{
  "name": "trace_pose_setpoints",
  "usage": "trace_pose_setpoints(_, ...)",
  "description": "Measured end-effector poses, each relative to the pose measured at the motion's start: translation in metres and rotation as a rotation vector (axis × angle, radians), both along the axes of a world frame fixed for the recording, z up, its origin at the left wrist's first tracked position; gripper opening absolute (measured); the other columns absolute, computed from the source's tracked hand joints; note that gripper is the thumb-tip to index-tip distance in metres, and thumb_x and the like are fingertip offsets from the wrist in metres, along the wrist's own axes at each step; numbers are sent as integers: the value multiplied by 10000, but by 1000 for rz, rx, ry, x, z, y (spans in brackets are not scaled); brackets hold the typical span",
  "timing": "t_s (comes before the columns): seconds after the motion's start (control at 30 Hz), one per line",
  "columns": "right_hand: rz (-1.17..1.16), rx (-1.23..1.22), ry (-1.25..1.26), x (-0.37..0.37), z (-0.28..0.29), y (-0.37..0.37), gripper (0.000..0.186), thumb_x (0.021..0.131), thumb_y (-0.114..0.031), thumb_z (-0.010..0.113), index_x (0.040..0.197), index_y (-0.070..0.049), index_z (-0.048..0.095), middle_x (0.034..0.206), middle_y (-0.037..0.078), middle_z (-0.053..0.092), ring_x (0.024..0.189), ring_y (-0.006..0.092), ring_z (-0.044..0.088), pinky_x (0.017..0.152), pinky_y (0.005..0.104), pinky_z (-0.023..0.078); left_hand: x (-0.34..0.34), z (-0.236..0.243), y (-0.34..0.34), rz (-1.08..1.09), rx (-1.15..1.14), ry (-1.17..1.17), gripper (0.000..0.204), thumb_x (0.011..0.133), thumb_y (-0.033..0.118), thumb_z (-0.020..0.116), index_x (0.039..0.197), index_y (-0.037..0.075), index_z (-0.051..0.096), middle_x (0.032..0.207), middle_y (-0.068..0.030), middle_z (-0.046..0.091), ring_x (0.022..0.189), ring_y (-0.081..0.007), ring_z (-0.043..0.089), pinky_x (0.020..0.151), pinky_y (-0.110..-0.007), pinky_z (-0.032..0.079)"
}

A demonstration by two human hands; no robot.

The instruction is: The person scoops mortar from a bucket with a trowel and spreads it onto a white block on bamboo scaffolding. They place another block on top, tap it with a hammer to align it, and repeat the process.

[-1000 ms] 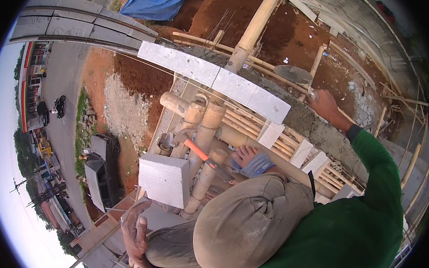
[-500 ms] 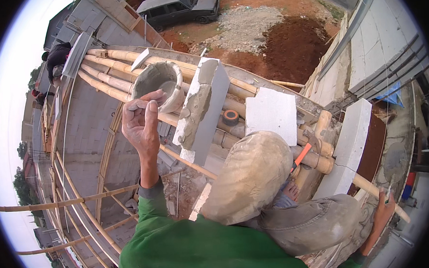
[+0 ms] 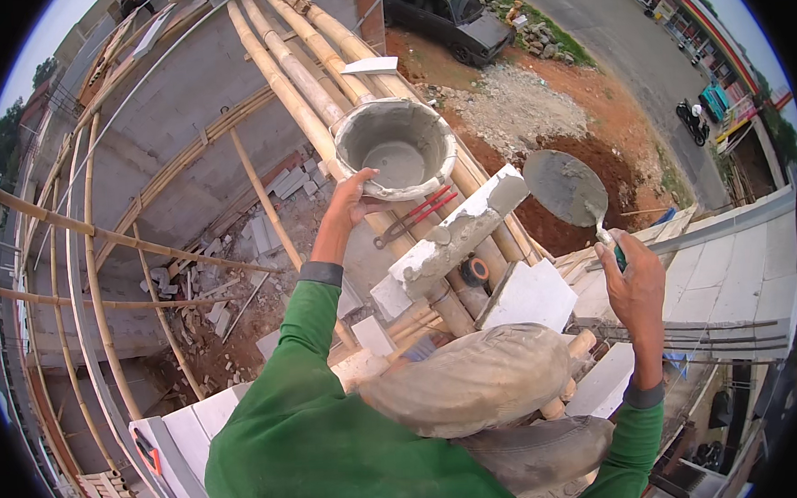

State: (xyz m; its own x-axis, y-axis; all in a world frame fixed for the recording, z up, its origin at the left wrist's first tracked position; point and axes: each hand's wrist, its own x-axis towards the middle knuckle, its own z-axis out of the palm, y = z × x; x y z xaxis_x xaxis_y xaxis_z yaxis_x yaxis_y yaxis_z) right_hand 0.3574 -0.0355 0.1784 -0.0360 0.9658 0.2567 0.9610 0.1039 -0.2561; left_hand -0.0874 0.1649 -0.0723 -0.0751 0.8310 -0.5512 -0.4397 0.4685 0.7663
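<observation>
My left hand [image 3: 351, 205] is closed on the near rim of a mortar-crusted bucket [image 3: 441, 170], thumb at the edge. Grey mortar lies in the bucket's bottom, and the bucket rests on bamboo poles. My right hand [image 3: 632, 277] grips a trowel [image 3: 565, 186] by its handle; its broad rounded blade, smeared with grey mortar, is raised to the right of the bucket. Between the hands lies a white block [image 3: 456, 232] with rough mortar along it. Red-handled pincers [image 3: 419, 216] rest beside the bucket.
Bamboo poles [image 3: 304, 83] run away from me as a high platform. An orange-and-black round object [image 3: 474, 270] and another white block [image 3: 532, 296] lie near my knee. Rubble [image 3: 212, 308] covers the ground far below on the left. A parked car [image 3: 449, 16] stands beyond.
The view has turned. My left hand has gone from raised in the air to the bucket's rim. My right hand has come up from the low right, bringing the trowel blade beside the bucket.
</observation>
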Motion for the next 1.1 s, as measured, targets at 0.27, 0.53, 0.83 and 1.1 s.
trace_pose_setpoints(0.27,118,-108,-237,-103,-8,95,232,998,-305,713,1049,-78,721,914,147,718,846,368,762,716,491,600,44,36,-37,213,208,-6,344,828,-47,678,1165,-27,608,978,-93,652,888,-247,707,835,-492,656)
trace_pose_setpoints(0.53,215,68,-534,-183,-32,133,73,889,-118,725,899,-54,757,869,122,755,808,224,775,654,332,600,84,128,-72,235,472,60,424,835,-79,639,1255,-30,605,1032,-61,686,889,-167,681,824,-320,568)
trace_pose_setpoints(0.83,54,-423,510,-135,-5,97,349,1010,-271,705,898,56,754,685,131,688,575,220,661,543,385,496,131,173,-98,53,467,-51,544,851,-74,672,1375,-26,535,1123,-70,646,961,-170,666,823,-340,573)
trace_pose_setpoints(1.1,-250,-396,966,-35,40,19,428,1057,-346,679,953,67,726,655,28,577,532,94,497,475,331,393,198,182,-120,-251,458,-187,475,876,-36,671,1332,-7,544,1094,-91,642,948,-201,681,801,-403,597)
